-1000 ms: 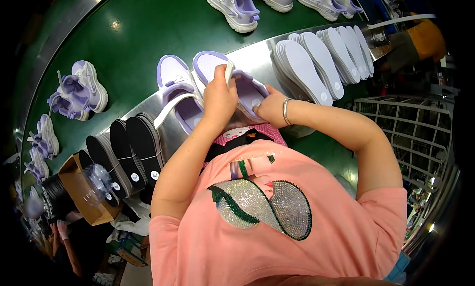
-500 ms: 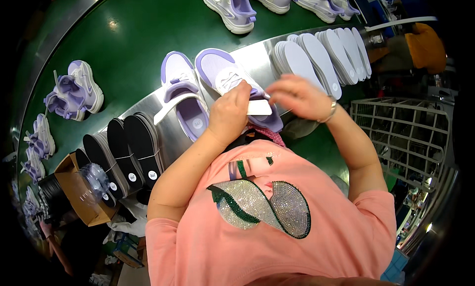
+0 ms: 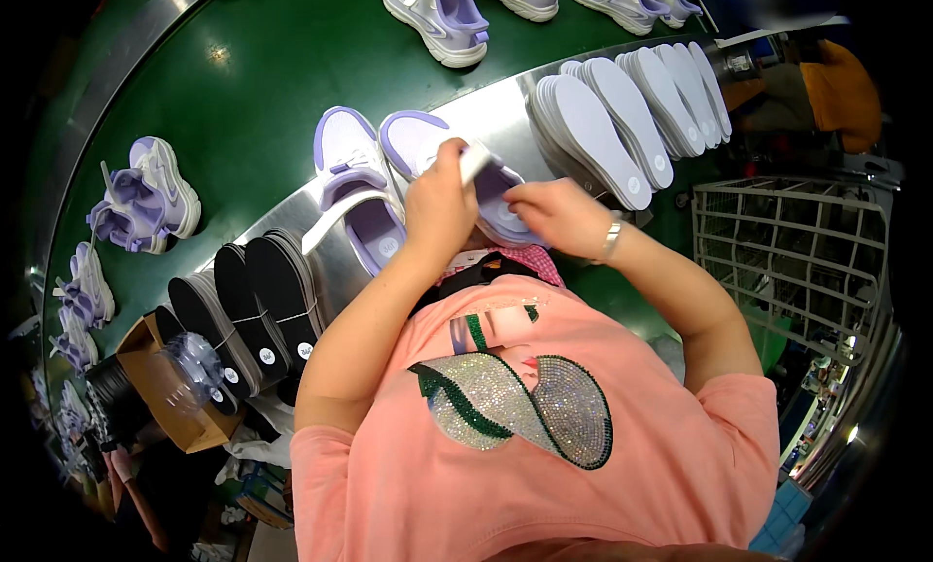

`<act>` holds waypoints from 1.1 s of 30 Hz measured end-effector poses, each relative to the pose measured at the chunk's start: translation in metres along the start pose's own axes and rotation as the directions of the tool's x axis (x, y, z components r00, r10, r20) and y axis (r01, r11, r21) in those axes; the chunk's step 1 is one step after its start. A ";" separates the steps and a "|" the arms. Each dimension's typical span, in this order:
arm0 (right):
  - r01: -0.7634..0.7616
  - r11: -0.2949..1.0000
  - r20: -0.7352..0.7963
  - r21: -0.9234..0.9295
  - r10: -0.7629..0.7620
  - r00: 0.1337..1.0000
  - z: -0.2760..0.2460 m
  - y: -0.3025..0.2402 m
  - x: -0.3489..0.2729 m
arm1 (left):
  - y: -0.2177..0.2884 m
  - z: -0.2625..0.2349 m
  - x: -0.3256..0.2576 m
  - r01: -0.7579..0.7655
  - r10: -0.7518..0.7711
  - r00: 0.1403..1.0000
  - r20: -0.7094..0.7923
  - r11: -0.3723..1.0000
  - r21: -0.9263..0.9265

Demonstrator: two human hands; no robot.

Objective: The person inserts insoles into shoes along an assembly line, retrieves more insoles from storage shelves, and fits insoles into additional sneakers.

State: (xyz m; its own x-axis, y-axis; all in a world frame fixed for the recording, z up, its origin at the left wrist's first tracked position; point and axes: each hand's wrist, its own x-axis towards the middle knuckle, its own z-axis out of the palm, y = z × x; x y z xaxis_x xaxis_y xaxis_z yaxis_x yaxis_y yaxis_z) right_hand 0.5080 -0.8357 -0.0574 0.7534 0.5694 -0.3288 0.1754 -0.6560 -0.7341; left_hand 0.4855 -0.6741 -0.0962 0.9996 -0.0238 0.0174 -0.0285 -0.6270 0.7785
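Note:
Two white and lavender sneakers lie side by side on the metal ledge before me, toes pointing away. My left hand (image 3: 440, 201) is closed on the white strap (image 3: 474, 163) of the right-hand sneaker (image 3: 412, 135), holding it raised off the opening. At that shoe's collar, near the heel, the bent fingers of my right hand (image 3: 566, 216) pinch the edge; the fingertips are partly hidden. The left-hand sneaker (image 3: 345, 135) rests untouched, its strap lying across the opening and a round sticker visible on its insole.
Stacked white insoles (image 3: 591, 135) line the ledge at right; bundled black insoles (image 3: 280, 280) stand at left beside a cardboard box (image 3: 170, 407). More sneakers (image 3: 151, 195) sit on the green belt (image 3: 262, 86). A wire rack (image 3: 787, 203) stands at far right, near a person in orange (image 3: 844, 101).
My left hand has lifted the strap away from the shoe opening. My right hand has come down from above the shoe to its collar, fingers drawn together.

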 end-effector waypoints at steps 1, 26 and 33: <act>-0.082 0.978 0.091 -0.190 0.101 0.991 0.010 0.003 0.006 | 0.000 0.002 0.004 0.078 -0.079 0.997 -0.016 0.995 -0.058; -0.048 0.858 0.161 -0.512 0.151 0.975 0.020 0.048 0.028 | -0.014 0.032 0.003 0.132 -0.131 0.989 0.063 0.991 -0.017; -0.626 0.635 0.237 0.454 0.591 0.771 0.007 0.012 0.012 | -0.014 0.021 0.008 0.180 -0.180 0.984 0.007 0.984 0.003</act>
State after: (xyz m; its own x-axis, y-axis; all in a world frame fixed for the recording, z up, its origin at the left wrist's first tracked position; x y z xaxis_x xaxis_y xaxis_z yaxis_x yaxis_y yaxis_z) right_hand 0.5149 -0.8327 -0.0744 0.5345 0.1690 -0.8281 -0.6476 -0.5477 -0.5297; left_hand 0.4936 -0.6817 -0.1199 0.9883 0.0844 -0.1273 0.1520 -0.6235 0.7669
